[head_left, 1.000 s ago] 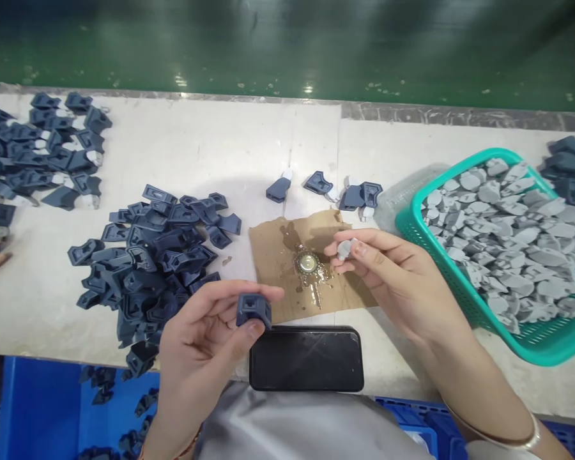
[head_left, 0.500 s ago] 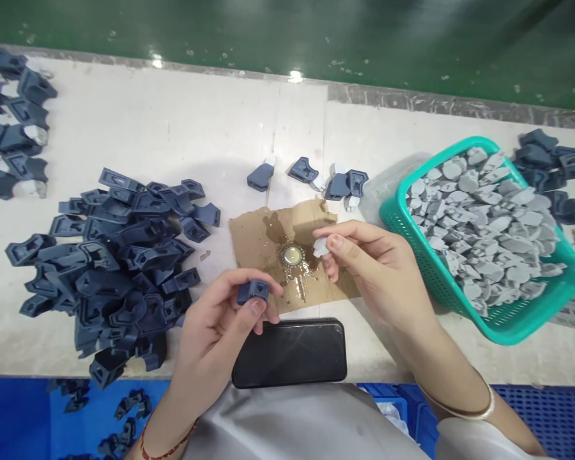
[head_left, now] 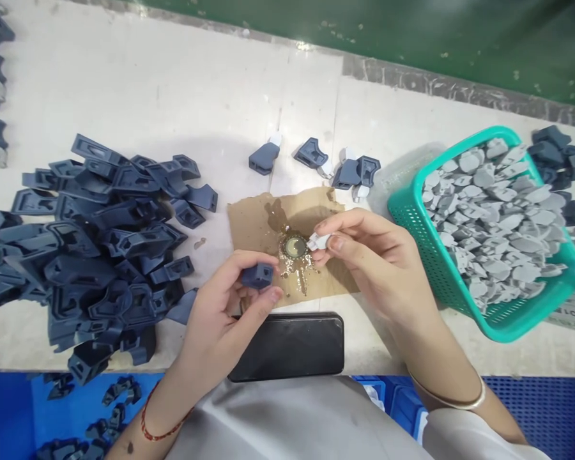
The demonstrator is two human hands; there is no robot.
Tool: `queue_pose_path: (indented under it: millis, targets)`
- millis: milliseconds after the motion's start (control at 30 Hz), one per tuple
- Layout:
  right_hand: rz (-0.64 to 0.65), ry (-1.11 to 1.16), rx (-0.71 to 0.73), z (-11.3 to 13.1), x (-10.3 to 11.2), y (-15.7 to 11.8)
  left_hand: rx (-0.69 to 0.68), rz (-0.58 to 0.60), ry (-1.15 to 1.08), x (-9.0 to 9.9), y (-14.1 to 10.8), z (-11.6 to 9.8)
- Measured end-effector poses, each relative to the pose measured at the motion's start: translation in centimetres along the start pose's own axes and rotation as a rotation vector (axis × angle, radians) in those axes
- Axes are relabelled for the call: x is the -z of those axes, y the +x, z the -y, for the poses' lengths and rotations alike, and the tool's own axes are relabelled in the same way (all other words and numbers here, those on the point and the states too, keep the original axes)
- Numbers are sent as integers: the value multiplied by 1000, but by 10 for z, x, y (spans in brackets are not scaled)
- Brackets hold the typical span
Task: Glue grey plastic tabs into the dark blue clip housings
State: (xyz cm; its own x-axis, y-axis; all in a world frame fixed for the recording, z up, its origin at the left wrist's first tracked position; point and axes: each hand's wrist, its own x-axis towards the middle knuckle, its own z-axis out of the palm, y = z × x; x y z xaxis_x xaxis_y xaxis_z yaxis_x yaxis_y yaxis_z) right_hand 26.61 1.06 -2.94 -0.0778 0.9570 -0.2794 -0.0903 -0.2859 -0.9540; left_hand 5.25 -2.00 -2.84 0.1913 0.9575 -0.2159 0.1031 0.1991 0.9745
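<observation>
My left hand (head_left: 230, 300) grips a dark blue plastic part (head_left: 257, 276) between thumb and fingers, a small hole showing in its end. In my right hand (head_left: 374, 255) a small light grey plastic piece (head_left: 319, 241) is pinched, its narrow pronged end pointing left. That piece is over the right side of a small round dish (head_left: 295, 247) of clear liquid; whether they touch I cannot tell. Under the dish lies a brown cardboard piece (head_left: 249, 230), wet around it. Behind it are several blue parts (head_left: 263, 158) with grey pieces fitted on.
A heap of blue parts (head_left: 100, 243) covers the left of the table. At right a green basket (head_left: 501, 332) holds many grey pieces. A black phone (head_left: 287, 348) lies at the front edge. More blue parts (head_left: 560, 153) sit beyond the basket, and others in blue bins (head_left: 9, 409) below.
The grey piece has turned and moved left to the dish with my right hand. My left hand has risen slightly with the blue part. The view has shifted a little.
</observation>
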Motion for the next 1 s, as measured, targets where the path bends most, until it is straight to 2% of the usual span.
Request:
queue_pose_path:
  millis: [167, 300, 467, 667, 733, 833, 1000]
  targets:
    - [-22, -89, 49, 3, -1, -3, 17, -5, -61, 1, -3, 6]
    - [-48, -61, 53, 5, -1, -3, -11, 45, -27, 4, -5, 7]
    - [63, 114, -24, 4, 0, -3, -94, 29, 3, 6, -6, 9]
    - [154, 281, -96, 8, -2, 0, -114, 47, -4, 6, -8, 12]
    - [116, 241, -70, 8, -2, 0, -152, 38, 3, 6, -8, 12]
    - [-11, 22, 31, 6, -3, -2, -196, 33, 43, 5, -6, 12]
    - [-197, -300, 220, 2, -9, -5, -169, 43, 84, 5, -5, 12]
